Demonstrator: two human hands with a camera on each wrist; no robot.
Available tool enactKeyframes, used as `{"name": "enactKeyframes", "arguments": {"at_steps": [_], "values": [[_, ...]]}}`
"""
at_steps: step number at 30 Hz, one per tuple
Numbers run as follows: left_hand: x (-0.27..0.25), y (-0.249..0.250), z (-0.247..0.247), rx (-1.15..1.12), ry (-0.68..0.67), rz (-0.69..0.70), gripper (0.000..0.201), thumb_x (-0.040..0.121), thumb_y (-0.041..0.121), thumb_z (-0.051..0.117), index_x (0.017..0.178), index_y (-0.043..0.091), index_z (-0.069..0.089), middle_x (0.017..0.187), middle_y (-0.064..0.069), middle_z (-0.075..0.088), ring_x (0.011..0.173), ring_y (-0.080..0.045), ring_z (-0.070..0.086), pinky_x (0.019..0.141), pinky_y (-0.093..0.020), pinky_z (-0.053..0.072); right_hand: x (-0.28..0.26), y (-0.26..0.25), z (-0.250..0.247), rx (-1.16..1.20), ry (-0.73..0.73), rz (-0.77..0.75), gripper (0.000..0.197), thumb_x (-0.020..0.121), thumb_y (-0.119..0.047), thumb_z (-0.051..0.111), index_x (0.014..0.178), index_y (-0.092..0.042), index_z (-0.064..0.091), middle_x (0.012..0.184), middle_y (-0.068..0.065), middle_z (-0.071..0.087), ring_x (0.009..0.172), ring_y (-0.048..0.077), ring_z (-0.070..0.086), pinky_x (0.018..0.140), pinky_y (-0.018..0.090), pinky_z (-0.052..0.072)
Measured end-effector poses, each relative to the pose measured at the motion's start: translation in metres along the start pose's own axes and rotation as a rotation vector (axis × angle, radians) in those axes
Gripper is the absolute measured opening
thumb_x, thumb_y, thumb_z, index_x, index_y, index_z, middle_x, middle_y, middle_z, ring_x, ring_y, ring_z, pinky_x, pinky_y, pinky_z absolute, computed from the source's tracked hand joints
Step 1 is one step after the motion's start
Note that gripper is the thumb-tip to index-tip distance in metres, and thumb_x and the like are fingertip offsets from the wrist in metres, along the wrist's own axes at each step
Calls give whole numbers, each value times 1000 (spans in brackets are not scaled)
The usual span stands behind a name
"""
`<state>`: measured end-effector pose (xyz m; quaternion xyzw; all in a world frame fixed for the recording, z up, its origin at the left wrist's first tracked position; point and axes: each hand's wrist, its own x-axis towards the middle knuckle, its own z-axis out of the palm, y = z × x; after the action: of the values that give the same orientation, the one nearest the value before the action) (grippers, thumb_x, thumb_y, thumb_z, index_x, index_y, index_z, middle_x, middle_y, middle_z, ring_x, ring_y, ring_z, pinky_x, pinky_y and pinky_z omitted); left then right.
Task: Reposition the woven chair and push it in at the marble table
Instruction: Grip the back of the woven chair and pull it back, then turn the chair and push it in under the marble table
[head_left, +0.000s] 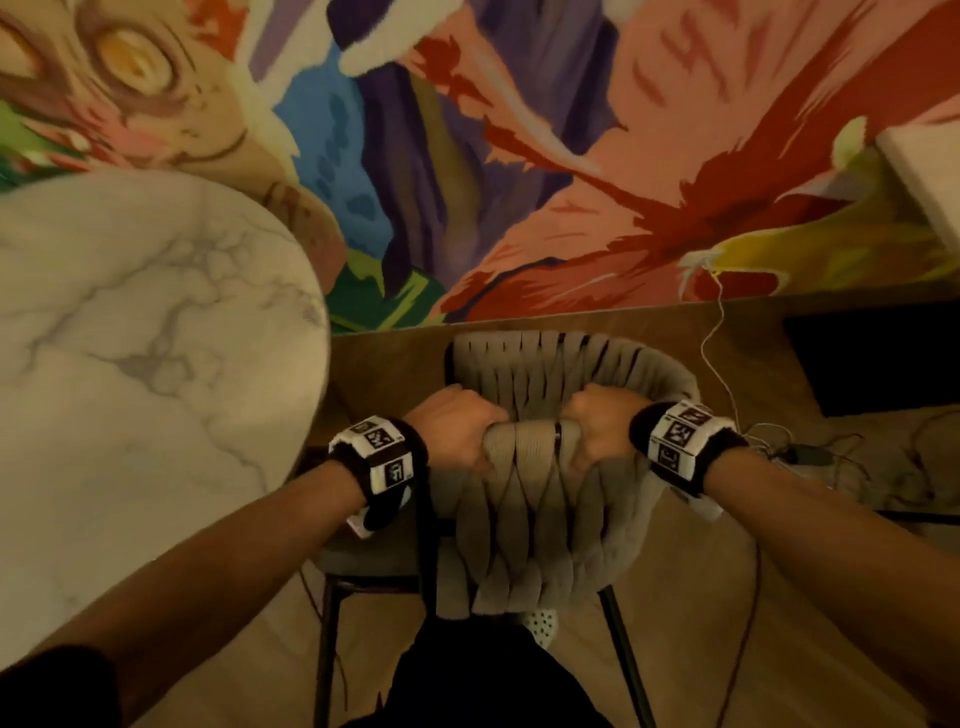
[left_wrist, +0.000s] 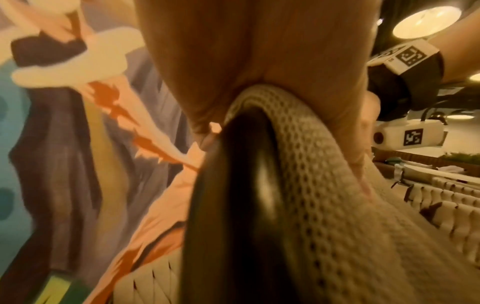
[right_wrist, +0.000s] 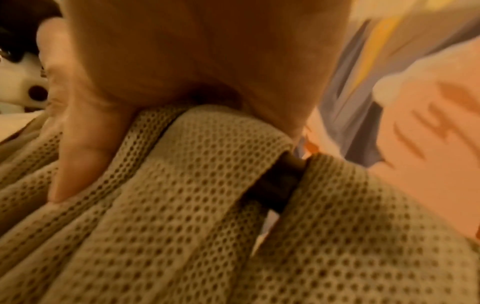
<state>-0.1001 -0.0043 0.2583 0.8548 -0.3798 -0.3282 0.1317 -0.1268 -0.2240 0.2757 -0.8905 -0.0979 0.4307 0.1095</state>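
The woven chair (head_left: 540, 509), beige straps on a black frame, stands right below me, its seat pointing toward the mural wall. My left hand (head_left: 457, 431) grips the top rail of its backrest on the left side, and my right hand (head_left: 597, 431) grips the same rail on the right. In the left wrist view my left hand (left_wrist: 259, 61) wraps over the woven strap (left_wrist: 324, 185) and the black frame tube (left_wrist: 233, 195). The right wrist view shows my right hand (right_wrist: 182, 61) over the mesh straps (right_wrist: 168, 205), thumb pressed on the weave. The round marble table (head_left: 130, 364) is to the chair's left.
A colourful mural (head_left: 571, 156) covers the wall ahead. White and dark cables (head_left: 727, 395) trail over the wooden floor to the chair's right, near a dark panel (head_left: 883, 358). A second dark chair (head_left: 374, 566) sits between the woven chair and the table.
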Motion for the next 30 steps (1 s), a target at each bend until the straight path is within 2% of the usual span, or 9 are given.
{"name": "enactKeyframes", "arguments": {"at_steps": [2,5,9,13,18,22,25,28,30], "values": [[-6,13,-2,78,53,-3,39,66,52,72,93,26,59,96,4,69,92,-16,62,83,-36,41,-21,1,-2,-70,51,-29,46,60,-52,78,90,-18,72,82,2,69,76,21,63,61,29,48],[-15,25,27,95,64,-45,34,76,45,63,103,28,53,107,4,64,102,-17,60,99,-44,42,-34,-1,31,-151,137,-54,37,71,-49,67,94,-20,67,88,3,65,83,23,63,66,34,48],[-17,25,103,129,-98,-77,49,78,40,61,119,17,48,121,-5,60,110,-28,58,89,-41,47,-17,1,113,-161,62,-11,25,84,-31,56,103,-17,62,105,9,65,99,31,63,75,38,47],[-12,25,155,112,-202,-130,46,76,26,63,119,16,49,122,-9,60,112,-32,58,89,-42,49,7,6,181,-83,-10,18,28,84,-27,58,111,-18,59,116,11,63,106,32,61,86,42,50],[-27,19,212,92,-355,-185,62,71,25,68,128,18,44,128,-11,56,116,-34,53,94,-43,46,22,6,258,-9,-39,-62,59,78,-23,63,134,-25,45,135,10,56,120,36,55,97,50,48],[-42,36,234,-39,-366,-274,34,77,18,59,110,11,58,119,-13,62,106,-33,60,78,-36,44,21,11,315,-100,-91,-57,53,78,-32,57,130,-24,51,130,9,59,120,36,55,103,49,41],[-53,30,243,-293,-233,-432,21,77,19,51,92,12,63,101,-12,67,93,-29,63,70,-32,40,6,18,326,66,-105,32,52,81,-31,53,132,-20,53,136,11,55,123,33,52,106,43,40],[-64,21,253,-467,-153,-638,12,77,15,50,73,17,61,75,-2,61,75,-20,55,69,-32,44,-28,34,306,384,40,70,28,82,-23,57,104,-15,71,97,2,69,95,23,65,94,34,51],[-71,16,257,-566,-128,-748,22,78,13,53,59,26,51,61,5,54,67,-22,56,74,-40,52,-50,57,295,610,104,179,14,83,-17,63,72,-24,68,72,-13,59,71,8,58,80,30,53]]}}
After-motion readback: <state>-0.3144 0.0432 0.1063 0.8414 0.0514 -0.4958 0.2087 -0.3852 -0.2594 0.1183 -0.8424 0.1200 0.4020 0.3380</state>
